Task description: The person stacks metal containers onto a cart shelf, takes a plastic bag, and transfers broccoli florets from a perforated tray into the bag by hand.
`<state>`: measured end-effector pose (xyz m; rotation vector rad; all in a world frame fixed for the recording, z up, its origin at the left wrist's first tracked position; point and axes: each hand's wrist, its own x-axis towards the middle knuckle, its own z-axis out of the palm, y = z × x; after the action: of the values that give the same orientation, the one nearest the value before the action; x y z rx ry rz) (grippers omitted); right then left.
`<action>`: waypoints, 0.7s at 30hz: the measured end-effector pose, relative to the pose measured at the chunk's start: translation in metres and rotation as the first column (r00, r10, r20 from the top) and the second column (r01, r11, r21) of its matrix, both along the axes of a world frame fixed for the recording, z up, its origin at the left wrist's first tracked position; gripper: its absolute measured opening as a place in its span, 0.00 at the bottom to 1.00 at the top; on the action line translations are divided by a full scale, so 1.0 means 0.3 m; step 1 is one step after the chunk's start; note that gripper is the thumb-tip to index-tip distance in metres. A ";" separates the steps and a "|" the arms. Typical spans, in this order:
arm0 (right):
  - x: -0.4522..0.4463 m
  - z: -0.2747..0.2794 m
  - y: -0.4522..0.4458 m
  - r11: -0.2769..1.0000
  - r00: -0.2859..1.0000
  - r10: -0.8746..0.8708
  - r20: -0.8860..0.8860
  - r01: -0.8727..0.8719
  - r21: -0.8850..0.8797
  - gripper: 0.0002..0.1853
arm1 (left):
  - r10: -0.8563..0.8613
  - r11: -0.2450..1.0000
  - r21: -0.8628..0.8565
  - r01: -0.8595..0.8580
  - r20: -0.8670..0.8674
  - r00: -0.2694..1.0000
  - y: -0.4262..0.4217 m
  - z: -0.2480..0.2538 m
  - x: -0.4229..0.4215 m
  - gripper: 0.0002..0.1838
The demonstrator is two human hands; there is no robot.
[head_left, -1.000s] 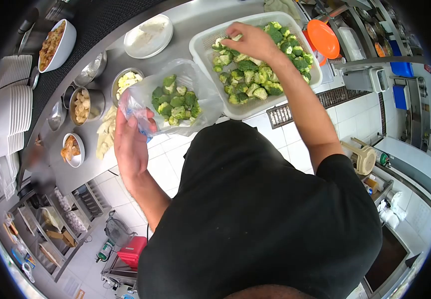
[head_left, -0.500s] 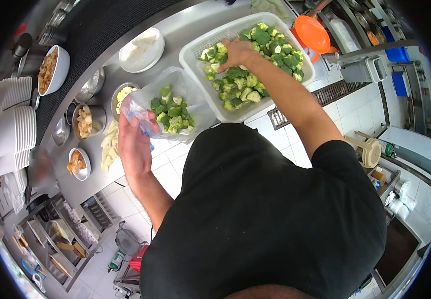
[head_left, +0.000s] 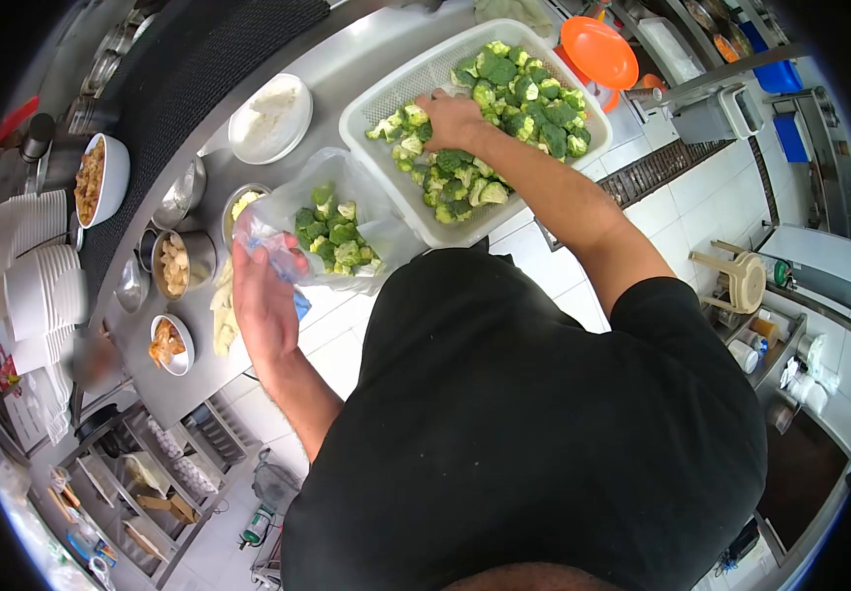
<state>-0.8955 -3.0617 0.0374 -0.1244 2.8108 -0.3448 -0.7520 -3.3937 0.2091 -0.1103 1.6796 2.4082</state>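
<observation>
Right hand (head_left: 453,122), lowered since the earlier frame, lay among broccoli florets (head_left: 534,108) in the white basket (head_left: 396,89), grip hidden, gathering apparently under way; left hand (head_left: 266,300) held the part-filled plastic bag (head_left: 381,222) alongside.

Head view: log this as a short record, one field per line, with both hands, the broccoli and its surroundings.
Left grip: holding the clear plastic bag
Right grip: down among the florets in the white basket; fingertips hidden
Bag contents: broccoli florets
Basket contents: many more florets, spread across it
Surface: steel counter
Beside the basket: round white dish on one side, round orange item on the other
Also on the counter: metal pot, white bowl of food
</observation>
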 end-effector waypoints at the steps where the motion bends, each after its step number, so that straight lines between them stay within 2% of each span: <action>1: 0.002 -0.004 0.002 1.000 1.000 -0.001 -0.006 0.001 -0.004 0.49 | 0.001 1.000 -0.009 -0.001 0.001 1.000 0.002 0.001 -0.001 0.25; 8: 0.020 0.008 0.064 0.992 0.989 -0.062 -0.132 0.046 -0.118 0.47 | 0.039 0.999 0.002 -0.039 -0.011 0.999 -0.023 0.017 0.010 0.28; 11: 0.029 0.064 0.116 0.981 0.961 -0.120 -0.250 0.076 -0.177 0.45 | 0.065 0.998 0.023 -0.064 -0.010 0.998 -0.047 0.018 0.028 0.28; 14: 0.019 0.146 0.182 0.974 0.887 -0.142 -0.440 0.047 -0.220 0.44 | 0.077 0.996 0.034 -0.077 -0.013 0.997 -0.052 0.016 0.031 0.28; 17: 0.038 0.302 0.164 0.917 0.830 -0.167 -0.532 -0.067 -0.393 0.40 | 0.075 0.997 0.025 -0.075 0.010 0.997 -0.059 0.018 0.031 0.29; 19: 0.078 0.452 0.074 0.867 0.836 -0.103 -0.538 -0.190 -0.461 0.40 | 0.069 0.997 0.022 -0.069 0.030 0.997 -0.055 0.020 0.027 0.29; 21: 0.147 0.516 -0.059 0.803 0.862 -0.048 -0.505 -0.267 -0.533 0.41 | 0.069 0.998 0.015 -0.069 0.010 0.998 -0.051 0.015 0.022 0.26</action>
<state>-0.8515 -3.0792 0.1922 -0.5991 3.0443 -1.3311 -0.7454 -3.4090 0.2137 -0.1802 1.6795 2.4652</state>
